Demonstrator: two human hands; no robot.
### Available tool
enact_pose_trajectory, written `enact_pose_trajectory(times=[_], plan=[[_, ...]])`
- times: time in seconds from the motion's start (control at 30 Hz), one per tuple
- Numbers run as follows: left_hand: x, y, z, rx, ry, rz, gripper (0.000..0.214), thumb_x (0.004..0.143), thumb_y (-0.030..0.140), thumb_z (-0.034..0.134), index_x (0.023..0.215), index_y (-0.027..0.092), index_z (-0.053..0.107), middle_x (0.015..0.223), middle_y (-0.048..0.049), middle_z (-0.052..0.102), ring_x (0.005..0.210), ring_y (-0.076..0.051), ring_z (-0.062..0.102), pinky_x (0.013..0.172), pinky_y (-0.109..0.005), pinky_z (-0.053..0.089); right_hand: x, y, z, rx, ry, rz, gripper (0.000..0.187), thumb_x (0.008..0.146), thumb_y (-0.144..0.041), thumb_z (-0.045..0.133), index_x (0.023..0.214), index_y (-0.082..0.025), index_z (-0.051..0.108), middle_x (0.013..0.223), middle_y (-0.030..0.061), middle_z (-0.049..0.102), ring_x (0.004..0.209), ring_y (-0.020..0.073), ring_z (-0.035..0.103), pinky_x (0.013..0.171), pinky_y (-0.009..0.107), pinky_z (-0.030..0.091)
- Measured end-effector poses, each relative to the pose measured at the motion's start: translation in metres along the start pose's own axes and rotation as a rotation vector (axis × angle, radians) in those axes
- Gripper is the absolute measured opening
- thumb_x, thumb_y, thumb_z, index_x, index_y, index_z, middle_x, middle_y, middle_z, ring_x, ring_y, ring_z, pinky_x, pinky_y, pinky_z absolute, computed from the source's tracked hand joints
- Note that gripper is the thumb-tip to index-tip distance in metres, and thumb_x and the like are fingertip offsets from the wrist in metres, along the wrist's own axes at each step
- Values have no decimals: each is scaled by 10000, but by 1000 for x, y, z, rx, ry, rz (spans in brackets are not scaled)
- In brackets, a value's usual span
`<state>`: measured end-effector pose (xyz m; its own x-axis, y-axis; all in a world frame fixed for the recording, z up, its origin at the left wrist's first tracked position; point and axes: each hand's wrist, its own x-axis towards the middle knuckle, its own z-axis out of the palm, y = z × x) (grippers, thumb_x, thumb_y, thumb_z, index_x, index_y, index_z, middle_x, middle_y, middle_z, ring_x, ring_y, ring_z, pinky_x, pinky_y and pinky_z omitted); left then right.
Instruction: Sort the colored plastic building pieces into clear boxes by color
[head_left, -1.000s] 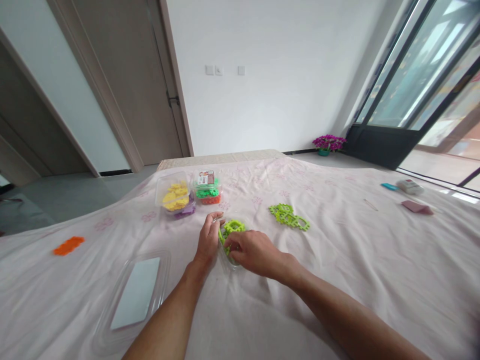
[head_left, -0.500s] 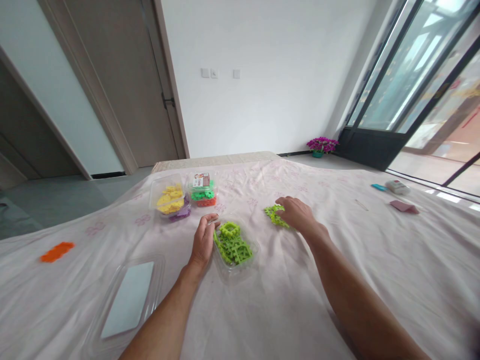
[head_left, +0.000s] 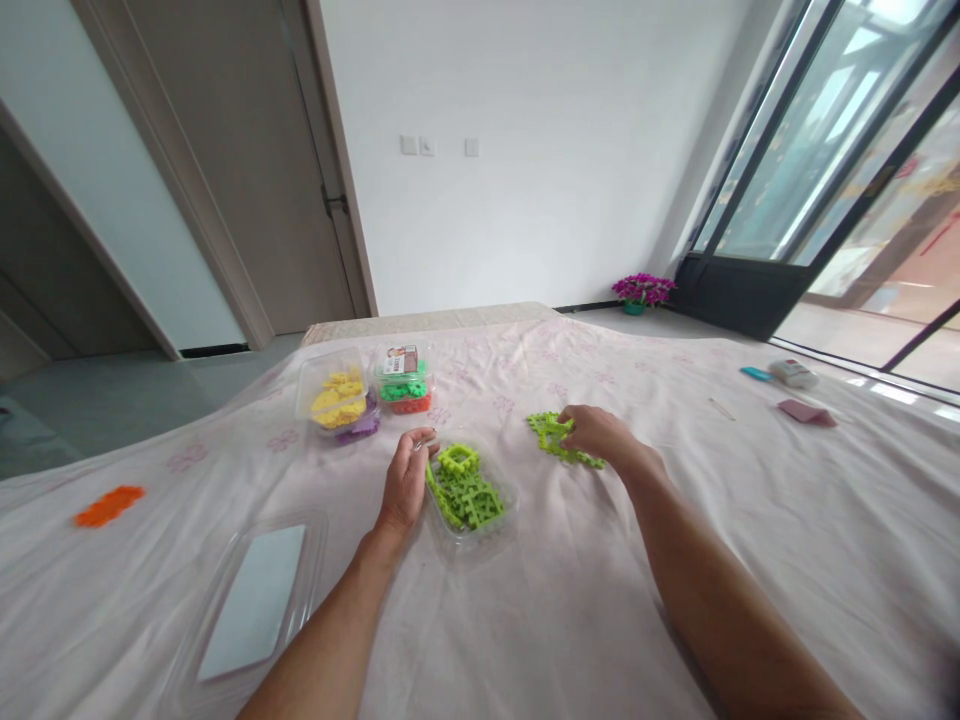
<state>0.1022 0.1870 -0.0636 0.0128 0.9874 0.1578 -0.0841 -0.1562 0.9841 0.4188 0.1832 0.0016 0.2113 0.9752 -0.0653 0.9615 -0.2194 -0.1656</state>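
My left hand (head_left: 407, 485) grips the left rim of a clear plastic box (head_left: 459, 545), which holds several light green interlocking toy pieces (head_left: 469, 490). To the right of the box, more light green interlocking pieces (head_left: 549, 432) lie flat on the cloth. My right hand (head_left: 600, 435) is over these, its thumb and fingers curled onto one; the palm side is hidden.
Behind my left hand stand a tub of yellow pieces (head_left: 339, 400) above purple ones (head_left: 358, 428) and a lidded box of green pieces (head_left: 403, 390) over orange-red ones. A clear lid (head_left: 311, 560) and an orange piece (head_left: 109, 506) lie left. A pink cloth (head_left: 806, 412) lies right.
My right hand has shifted slightly right across the light green pieces, and more of them show beside and below it. My left hand stays on the box.
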Motion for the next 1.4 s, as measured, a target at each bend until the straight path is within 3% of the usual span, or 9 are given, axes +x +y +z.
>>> enact_pose_trajectory(times=[0.17,0.3,0.4,0.67,0.93,1.07,1.2,1.4], plan=[[0,-1,0,1,3,-1,293,840,357,515,1076,197,584,1217,-87,632,1076,-223,658,993,-366,456,3,-1,-1,122,8,-120,417,735,-260,702,1149,-209,722,968,43,744,873,200,674,708,241,429],[1,-3,-1,4,1,2,299,848,367,507,1084,200,583,1221,-88,633,1073,-224,657,989,-366,457,3,-5,4,-33,6,-175,274,762,-194,606,983,-195,769,919,60,737,894,215,667,699,245,408],[2,-5,-2,-4,-9,8,303,856,379,510,1091,200,581,1227,-88,626,1080,-224,653,1003,-373,450,5,-4,9,-93,12,-189,352,741,-130,572,1025,-201,769,1017,81,726,959,219,663,743,241,415],[3,-6,-2,-12,-11,6,290,861,378,517,1085,209,592,1204,-68,635,1071,-207,658,991,-353,455,4,-6,12,-55,-5,-63,461,768,-118,553,1188,-236,701,1099,71,730,999,225,661,768,271,429],[4,-9,-3,-4,-24,7,295,871,383,500,1089,203,586,1207,-78,630,1091,-224,650,1005,-374,448,-3,-12,5,-46,6,-28,418,747,-113,567,1122,-230,709,1092,81,733,975,236,665,727,279,430],[2,-6,-2,-6,-26,-5,298,872,379,497,1095,205,589,1199,-77,632,1095,-231,648,988,-371,459,-16,-29,-11,152,68,-150,308,758,-153,582,1019,-209,736,918,40,747,816,173,658,660,238,402],[1,-4,-2,-7,-22,-21,301,861,371,510,1101,209,593,1183,-70,646,1110,-232,642,980,-364,465,-37,-63,-20,358,77,-350,272,773,-158,573,980,-215,739,817,2,732,710,124,633,618,207,395],[-1,-3,-2,-5,-29,-56,334,853,379,510,1131,213,587,1099,-80,701,1069,-236,661,922,-374,500,-66,-106,-9,309,68,-565,269,780,-144,600,978,-241,755,880,6,749,743,129,648,666,214,426]])
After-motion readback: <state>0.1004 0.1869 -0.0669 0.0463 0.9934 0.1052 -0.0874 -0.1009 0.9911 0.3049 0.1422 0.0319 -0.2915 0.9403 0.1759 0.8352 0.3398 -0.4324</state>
